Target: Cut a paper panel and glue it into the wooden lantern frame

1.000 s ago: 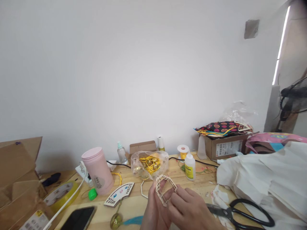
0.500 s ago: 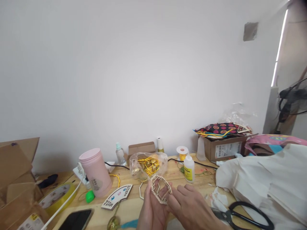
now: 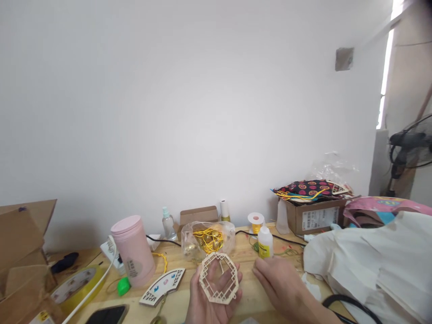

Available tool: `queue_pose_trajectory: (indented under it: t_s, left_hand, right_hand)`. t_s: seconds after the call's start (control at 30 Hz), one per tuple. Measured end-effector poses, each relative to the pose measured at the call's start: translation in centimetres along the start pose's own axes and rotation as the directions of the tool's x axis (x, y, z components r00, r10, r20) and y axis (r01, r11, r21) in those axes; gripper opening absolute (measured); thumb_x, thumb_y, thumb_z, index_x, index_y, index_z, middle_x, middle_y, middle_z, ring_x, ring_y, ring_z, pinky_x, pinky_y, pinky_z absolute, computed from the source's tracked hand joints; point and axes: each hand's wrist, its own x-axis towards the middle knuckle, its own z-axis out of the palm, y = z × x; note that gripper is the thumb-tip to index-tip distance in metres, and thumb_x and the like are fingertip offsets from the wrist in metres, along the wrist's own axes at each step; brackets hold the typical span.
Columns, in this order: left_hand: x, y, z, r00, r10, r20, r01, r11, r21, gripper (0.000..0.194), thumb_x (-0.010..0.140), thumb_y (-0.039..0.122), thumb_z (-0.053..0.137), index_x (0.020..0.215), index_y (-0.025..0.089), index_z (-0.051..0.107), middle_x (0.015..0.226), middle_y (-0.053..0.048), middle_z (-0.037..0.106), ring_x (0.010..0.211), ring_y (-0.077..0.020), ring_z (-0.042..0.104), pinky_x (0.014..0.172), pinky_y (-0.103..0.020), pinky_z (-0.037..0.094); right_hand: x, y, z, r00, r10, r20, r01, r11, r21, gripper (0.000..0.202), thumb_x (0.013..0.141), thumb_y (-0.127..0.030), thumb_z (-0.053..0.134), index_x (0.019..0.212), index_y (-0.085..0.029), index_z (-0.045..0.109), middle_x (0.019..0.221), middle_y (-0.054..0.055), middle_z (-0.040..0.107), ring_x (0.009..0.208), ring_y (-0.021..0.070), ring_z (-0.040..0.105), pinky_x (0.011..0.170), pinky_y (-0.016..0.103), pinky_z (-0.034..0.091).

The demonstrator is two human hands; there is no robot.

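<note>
My left hand (image 3: 205, 303) holds up a pale wooden octagonal lattice frame (image 3: 218, 277), its open face turned toward me. My right hand (image 3: 281, 283) hovers just right of the frame, fingers apart and holding nothing, above the wooden table (image 3: 182, 263). Behind the frame lies a clear plastic bag of gold bells and yellow cord (image 3: 206, 238). A white glue bottle with a yellow label (image 3: 265, 242) stands just beyond my right hand.
A pink tumbler (image 3: 132, 249), a fan-shaped wooden piece (image 3: 163, 285), a green cap (image 3: 123, 286), yellow tape (image 3: 72, 288) and a phone (image 3: 107, 314) sit left. Cardboard boxes (image 3: 20, 252) stand far left. White cloth (image 3: 374, 256), black scissors (image 3: 351, 306) and a fabric-filled box (image 3: 315, 211) are right.
My right hand let go of the lattice frame and moved right. The left hand turned the frame so its face is toward me. The view tilted up slightly.
</note>
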Motion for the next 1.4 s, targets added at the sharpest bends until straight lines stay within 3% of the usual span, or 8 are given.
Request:
queue_pose_trajectory:
  t_s: [0.33, 0.5, 0.63, 0.83, 0.97, 1.03, 1.17, 1.4]
  left_hand:
    - [0.4, 0.3, -0.6, 0.985, -0.005, 0.174, 0.013, 0.999, -0.044, 0.026, 0.075, 0.033, 0.052, 0.096, 0.025, 0.064, 0.088, -0.009, 0.068, 0.093, -0.0248, 0.059, 0.088, -0.046, 0.036]
    - [0.7, 0.0, -0.8, 0.964, -0.018, 0.265, 0.016, 1.000, 0.010, 0.025, 0.076, 0.027, 0.050, 0.096, 0.026, 0.065, 0.092, -0.009, 0.067, 0.095, -0.0245, 0.058, 0.092, -0.045, 0.032]
    - [1.0, -0.3, -1.6, 0.969, -0.020, 0.244, 0.011, 0.999, 0.039, 0.030, 0.076, 0.020, 0.050, 0.103, 0.027, 0.061, 0.096, -0.008, 0.066, 0.098, -0.0238, 0.056, 0.093, -0.044, 0.030]
    - [1.1, 0.3, -2.4, 0.958, -0.034, 0.284, 0.028, 0.999, 0.024, 0.030, 0.077, 0.023, 0.048, 0.103, 0.026, 0.060, 0.104, -0.009, 0.062, 0.102, -0.0262, 0.053, 0.090, -0.046, 0.034]
    - [0.9, 1.2, -2.3, 0.950, -0.047, 0.307, 0.044, 0.999, 0.016, 0.030, 0.079, 0.027, 0.044, 0.104, 0.024, 0.060, 0.107, -0.012, 0.061, 0.104, -0.0293, 0.052, 0.085, -0.049, 0.038]
    - [0.8, 1.4, -2.1, 0.955, -0.033, 0.293, 0.031, 0.999, 0.011, 0.029, 0.080, 0.025, 0.043, 0.102, 0.023, 0.061, 0.105, -0.011, 0.062, 0.105, -0.0273, 0.051, 0.087, -0.047, 0.037]
    - [0.5, 1.1, -1.4, 0.964, -0.053, 0.261, 0.049, 0.999, 0.022, 0.026, 0.079, 0.027, 0.045, 0.099, 0.025, 0.063, 0.102, -0.011, 0.064, 0.103, -0.0258, 0.053, 0.087, -0.045, 0.037]
    - [0.0, 0.6, -0.5, 0.944, -0.125, 0.304, 0.143, 0.989, -0.036, 0.029, 0.078, 0.038, 0.045, 0.095, 0.026, 0.065, 0.105, -0.012, 0.063, 0.099, -0.0249, 0.056, 0.084, -0.041, 0.038]
  right_hand:
    - [-1.9, 5.7, -2.5, 0.961, 0.205, 0.188, -0.222, 0.972, 0.074, 0.022, 0.053, -0.001, 0.053, 0.052, -0.021, 0.060, 0.050, 0.000, 0.060, 0.047, 0.0153, 0.052, 0.043, 0.025, 0.024]
    - [-1.2, 3.0, -3.0, 0.960, 0.183, 0.214, -0.234, 0.941, 0.244, 0.011, 0.063, -0.018, 0.062, 0.053, -0.021, 0.061, 0.053, -0.001, 0.062, 0.049, 0.0132, 0.053, 0.045, 0.022, 0.033]
    - [-0.6, -0.7, -1.5, 0.930, -0.006, 0.368, -0.207, 0.817, 0.537, 0.010, 0.067, -0.015, 0.060, 0.065, -0.021, 0.068, 0.052, -0.006, 0.058, 0.045, 0.0066, 0.046, 0.041, 0.015, 0.029]
    - [-0.7, -0.5, 0.0, 0.982, 0.114, 0.153, -0.174, 0.865, 0.470, 0.018, 0.066, -0.013, 0.055, 0.049, -0.019, 0.059, 0.046, -0.007, 0.048, 0.045, 0.0069, 0.039, 0.045, 0.018, 0.025]
    - [-0.4, 3.0, 0.1, 0.907, 0.421, 0.018, -0.397, 0.839, 0.372, 0.043, 0.083, -0.035, 0.034, 0.050, -0.016, 0.053, 0.047, 0.001, 0.048, 0.046, 0.0137, 0.041, 0.048, 0.025, 0.029]
    - [-0.2, 4.3, 0.5, 0.860, 0.510, -0.021, -0.463, 0.796, 0.390, 0.032, 0.081, -0.037, 0.038, 0.074, -0.014, 0.058, 0.065, 0.005, 0.057, 0.057, 0.0166, 0.048, 0.054, 0.026, 0.036]
    - [0.2, 5.0, 2.1, 0.818, 0.575, -0.009, -0.517, 0.741, 0.429, 0.054, 0.064, -0.029, 0.058, 0.114, -0.014, 0.045, 0.105, 0.010, 0.057, 0.085, 0.0236, 0.052, 0.074, 0.034, 0.040]
    - [0.5, 4.9, 3.9, 0.804, 0.594, 0.006, -0.510, 0.685, 0.520, 0.042, 0.059, -0.022, 0.060, 0.101, -0.015, 0.058, 0.088, 0.011, 0.063, 0.086, 0.0314, 0.053, 0.074, 0.041, 0.040]
